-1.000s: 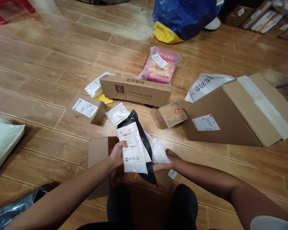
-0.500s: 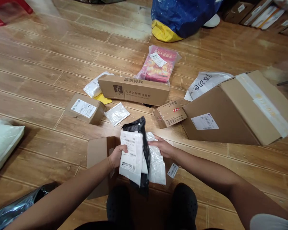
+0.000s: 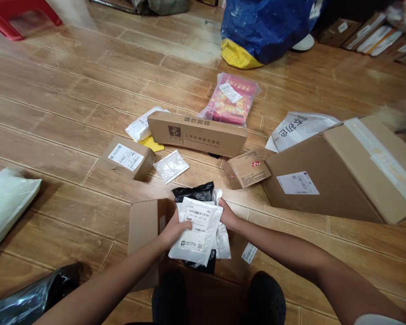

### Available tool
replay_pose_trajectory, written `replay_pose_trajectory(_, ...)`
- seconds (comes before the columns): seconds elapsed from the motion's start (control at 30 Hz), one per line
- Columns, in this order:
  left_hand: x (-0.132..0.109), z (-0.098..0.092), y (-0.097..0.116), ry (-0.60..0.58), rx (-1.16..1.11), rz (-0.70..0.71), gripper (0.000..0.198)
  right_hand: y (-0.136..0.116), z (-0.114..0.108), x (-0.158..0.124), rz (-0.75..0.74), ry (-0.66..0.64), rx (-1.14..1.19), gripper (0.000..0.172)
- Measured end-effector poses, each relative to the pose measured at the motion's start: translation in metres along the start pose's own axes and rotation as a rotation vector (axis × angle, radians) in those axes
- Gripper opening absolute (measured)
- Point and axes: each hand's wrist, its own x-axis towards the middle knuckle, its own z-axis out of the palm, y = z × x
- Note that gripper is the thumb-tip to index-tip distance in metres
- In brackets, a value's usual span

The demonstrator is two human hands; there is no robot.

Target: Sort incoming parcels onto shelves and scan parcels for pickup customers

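Note:
My left hand (image 3: 172, 229) grips the left edge of a white mailer bag with a barcode label (image 3: 198, 231). Behind it are a black plastic bag (image 3: 193, 193) and a second white bag (image 3: 222, 239), bundled together. My right hand (image 3: 228, 215) holds the bundle's right side, fingers closed on it. The bundle hangs over an open cardboard box (image 3: 145, 225) between my black shoes (image 3: 267, 298).
Parcels lie on the wooden floor: a long carton (image 3: 198, 134), two small boxes (image 3: 128, 158) (image 3: 246, 169), a big carton (image 3: 341, 174), a pink packet (image 3: 232, 98), a clear pouch (image 3: 171, 165), white bags (image 3: 6, 198). A blue sack (image 3: 267, 27) stands behind; a black bag (image 3: 27, 298) lies lower left.
The bundle has been folded down and drawn lower and closer. My right hand moved from beneath it up to its right edge. The camera tilted slightly.

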Motion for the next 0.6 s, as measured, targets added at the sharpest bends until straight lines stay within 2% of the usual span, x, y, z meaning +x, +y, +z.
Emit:
replay_pose_trajectory(0.07,-0.002,-0.006,0.002,0.089,0.026,0.063,0.062,-0.002,-0.004,0.032,-0.03,-0.003,-0.133,0.031)
replay_pose_trajectory(0.17,-0.005,-0.009,-0.002,0.153,-0.11,-0.013,0.05,-0.016,0.012,0.104,-0.123,0.143,-0.434,0.036)
replay_pose_trajectory(0.23,-0.004,-0.007,-0.012,0.159,-0.213,-0.114,0.045,-0.025,0.042,0.154,-0.157,0.182,-0.745,0.033)
replay_pose_trajectory(0.3,0.0,-0.004,-0.028,0.195,-0.224,-0.205,0.042,-0.026,0.082,0.195,-0.16,0.26,-0.998,0.04)
replay_pose_trajectory(0.37,0.006,-0.005,-0.044,0.249,-0.2,-0.255,0.041,-0.02,0.116,0.221,-0.091,0.369,-1.076,0.049)
replay_pose_trajectory(0.4,0.009,-0.007,-0.051,0.263,-0.203,-0.258,0.041,-0.017,0.127,0.227,-0.043,0.4,-1.063,0.047)
replay_pose_trajectory(0.47,0.016,-0.015,-0.061,0.295,-0.246,-0.219,0.041,-0.014,0.134,0.224,0.017,0.399,-1.006,0.031)
replay_pose_trajectory(0.53,0.024,-0.024,-0.066,0.314,-0.314,-0.15,0.042,-0.023,0.123,0.202,-0.074,0.367,-0.949,0.015)
replay_pose_trajectory(0.6,0.033,-0.032,-0.066,0.31,-0.366,-0.086,0.044,-0.042,0.105,0.164,-0.256,0.312,-0.917,0.018)
